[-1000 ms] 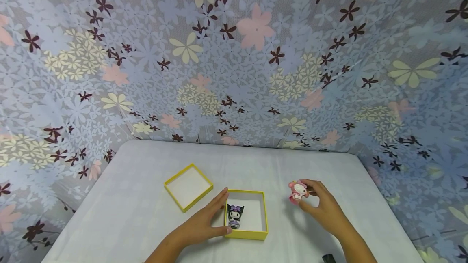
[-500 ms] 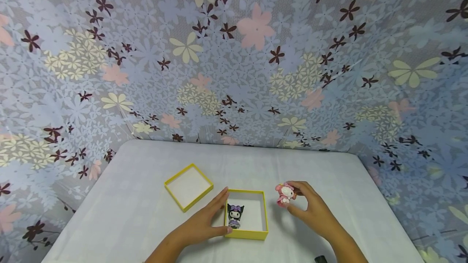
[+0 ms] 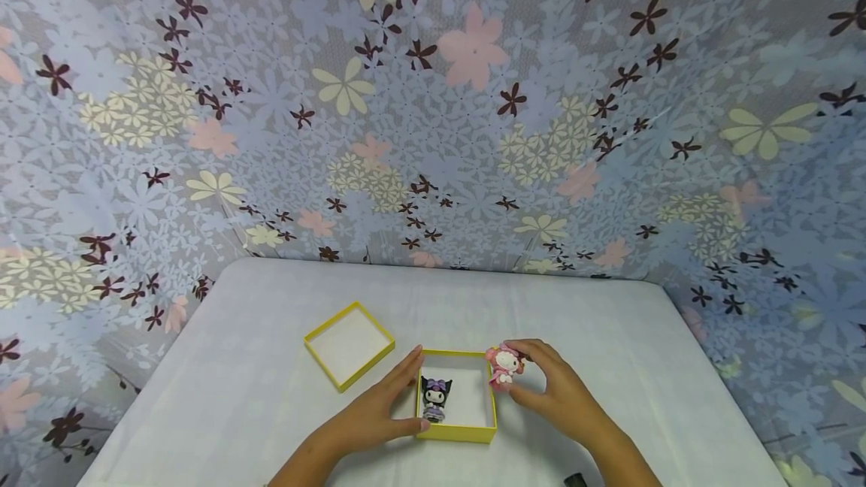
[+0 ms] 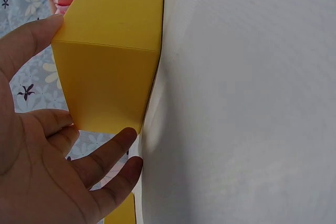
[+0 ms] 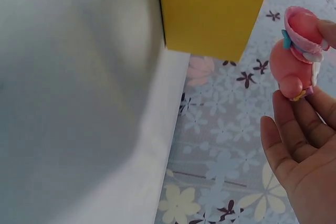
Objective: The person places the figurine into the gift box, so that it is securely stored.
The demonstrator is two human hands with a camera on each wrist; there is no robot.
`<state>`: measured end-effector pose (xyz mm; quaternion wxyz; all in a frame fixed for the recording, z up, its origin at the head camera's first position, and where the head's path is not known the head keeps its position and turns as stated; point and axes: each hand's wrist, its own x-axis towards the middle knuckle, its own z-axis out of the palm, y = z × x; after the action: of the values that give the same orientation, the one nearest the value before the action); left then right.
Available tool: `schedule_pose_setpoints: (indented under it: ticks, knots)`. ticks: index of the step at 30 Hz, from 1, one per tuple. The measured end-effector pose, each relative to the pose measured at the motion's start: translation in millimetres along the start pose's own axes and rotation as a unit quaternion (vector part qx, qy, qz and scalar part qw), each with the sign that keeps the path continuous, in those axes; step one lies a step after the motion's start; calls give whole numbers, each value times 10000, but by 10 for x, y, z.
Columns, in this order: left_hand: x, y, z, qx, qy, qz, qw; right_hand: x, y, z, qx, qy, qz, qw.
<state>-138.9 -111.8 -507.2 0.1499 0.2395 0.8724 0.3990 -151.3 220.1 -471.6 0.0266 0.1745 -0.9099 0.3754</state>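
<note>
A yellow-edged box (image 3: 456, 434) with a pale inside sits on the white table. A black-and-purple character figurine (image 3: 435, 398) lies in its left part. Spanning the box's left side, my left hand (image 3: 372, 412) holds it with the thumb at the front corner and fingers at the back; the left wrist view shows them on the yellow walls (image 4: 105, 85). My right hand (image 3: 564, 400) pinches a pink-and-white figurine (image 3: 504, 367) between thumb and fingers, at the box's right rim in the head view. From the right wrist, the figurine's rounded pink back (image 5: 291, 66) shows, apart from the box.
A yellow-rimmed lid (image 3: 348, 346) lies open side up, behind and left of the box. Part of a small black object (image 3: 575, 480) shows at the bottom edge near the right forearm. Floral fabric (image 3: 433, 134) hangs behind the table.
My right hand has carried the pink figurine leftward to the box's right edge. The black object by the right forearm has shifted left too. My left hand and the box stay put.
</note>
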Motion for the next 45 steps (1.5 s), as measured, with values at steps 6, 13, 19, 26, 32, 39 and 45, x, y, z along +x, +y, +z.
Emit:
schedule_pose_setpoints:
  ticks: [6, 13, 19, 26, 32, 39, 45]
  knots:
    - [-2, 14, -2, -14, 9, -19, 10000, 20, -72, 68, -13, -73, -185, 9998]
    - [-3, 17, 6, -11, -18, -92, 10000, 43, -128, 149, 105, -258, -512, 9983]
    - [-8, 8, 15, -32, -15, -109, 9999, 60, -149, 222, 21, -355, -857, 9957]
    - [-11, -1, 27, -89, 2, -109, 9999, 73, -172, 272, 49, -624, -897, 9940]
    - [1, -4, 32, -103, -7, -49, 9999, 72, -167, 309, -319, -665, -842, 9937]
    - [-2, 14, 30, -90, -14, -26, 10000, 61, -104, 362, -745, -578, -878, 9917]
    - [-11, 19, 33, -72, 23, -4, 10000, 87, -86, 400, -754, -954, -777, 9895]
